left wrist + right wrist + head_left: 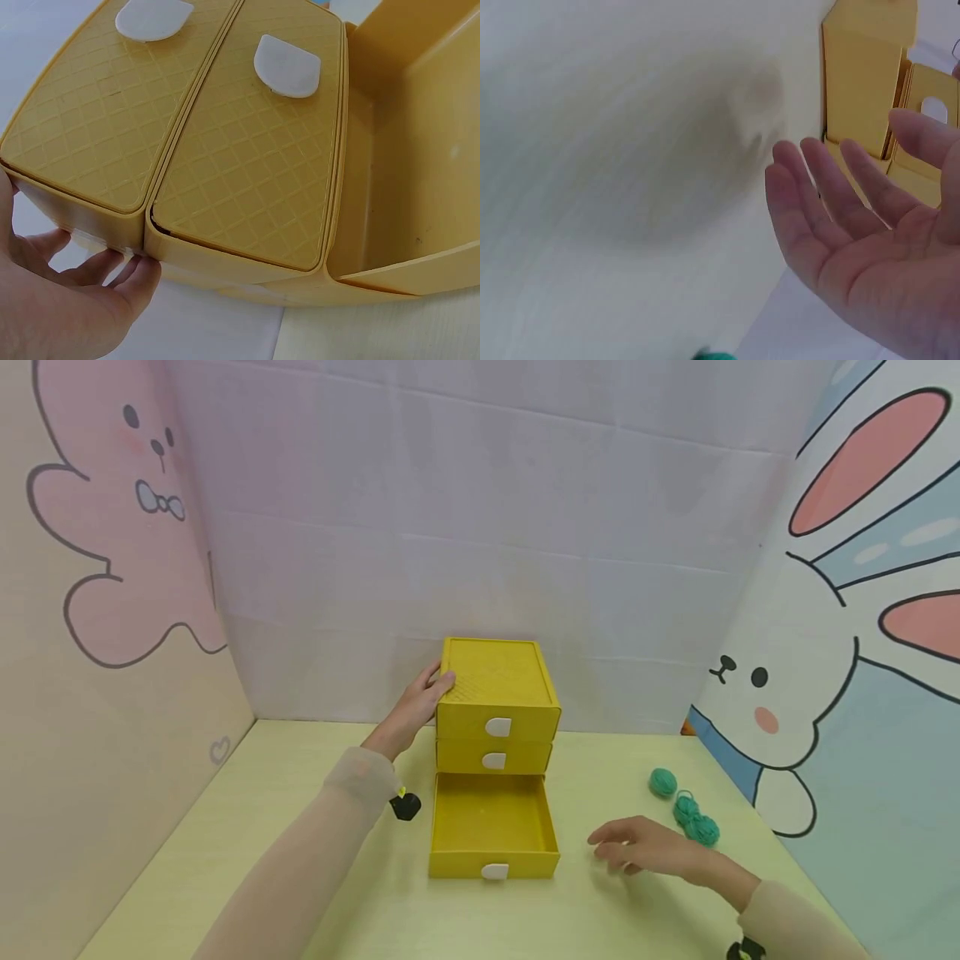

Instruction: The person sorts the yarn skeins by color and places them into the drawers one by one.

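Observation:
A yellow three-drawer cabinet (498, 672) stands near the back wall. Its bottom drawer (492, 818) is pulled out and bare inside; the upper two drawers (247, 142) are closed, each with a white tab. My left hand (415, 710) holds the cabinet's upper left edge, thumb on top and fingers along the side. In the left wrist view, the left hand's bent fingers (139, 281) touch the side wall. My right hand (648, 847) hovers over the table, right of the pulled-out drawer, its fingers loosely bent and holding nothing.
A round green yarn ball (662, 782) and a twisted green yarn skein (696, 820) lie on the table to the right, beyond my right hand. Fabric walls printed with a bunny (772, 693) and a pink bear (142, 552) enclose the pale table (300, 793).

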Demonstrator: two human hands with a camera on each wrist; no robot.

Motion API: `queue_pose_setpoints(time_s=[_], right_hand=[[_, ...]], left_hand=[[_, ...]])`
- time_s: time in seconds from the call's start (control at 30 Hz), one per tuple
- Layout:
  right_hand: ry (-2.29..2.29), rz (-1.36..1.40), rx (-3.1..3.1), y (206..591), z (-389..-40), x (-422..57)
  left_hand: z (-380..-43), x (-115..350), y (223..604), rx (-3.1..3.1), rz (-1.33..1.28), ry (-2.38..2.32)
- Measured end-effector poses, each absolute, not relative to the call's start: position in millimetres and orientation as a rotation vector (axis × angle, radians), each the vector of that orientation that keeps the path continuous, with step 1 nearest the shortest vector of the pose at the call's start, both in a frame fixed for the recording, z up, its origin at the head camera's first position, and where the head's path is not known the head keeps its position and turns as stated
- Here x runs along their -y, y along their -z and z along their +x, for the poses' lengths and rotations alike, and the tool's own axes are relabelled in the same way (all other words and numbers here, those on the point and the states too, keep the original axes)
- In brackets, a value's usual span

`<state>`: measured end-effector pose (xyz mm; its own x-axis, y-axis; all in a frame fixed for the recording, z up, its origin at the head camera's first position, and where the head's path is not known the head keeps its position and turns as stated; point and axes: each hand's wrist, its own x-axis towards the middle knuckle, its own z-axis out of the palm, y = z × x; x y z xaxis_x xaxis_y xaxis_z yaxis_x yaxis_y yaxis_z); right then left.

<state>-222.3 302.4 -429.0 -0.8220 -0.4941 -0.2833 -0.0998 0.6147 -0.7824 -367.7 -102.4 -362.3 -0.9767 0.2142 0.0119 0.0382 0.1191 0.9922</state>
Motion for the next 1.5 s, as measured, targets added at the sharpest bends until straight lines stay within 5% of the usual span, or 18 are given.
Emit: queue_pose_setpoints(time_s=[0.2, 0.47, 0.83, 1.5], right_hand=[[0.649, -0.733, -2.924, 420, -241, -332], [0.374, -0.542, -3.246, 424, -258, -374], [0.379, -0.232, -3.253, 442, -268, -416], [0.482, -0.332, -3.138, 460, -265, -415]], left_hand=[[-367, 104, 362, -2.235, 0.266, -1.998], [-363, 102, 359, -2.215, 0.279, -2.008], [-361, 100, 357, -2.226, 0.259, -2.008], [-362, 102, 359, -2.210, 0.278, -2.012]])
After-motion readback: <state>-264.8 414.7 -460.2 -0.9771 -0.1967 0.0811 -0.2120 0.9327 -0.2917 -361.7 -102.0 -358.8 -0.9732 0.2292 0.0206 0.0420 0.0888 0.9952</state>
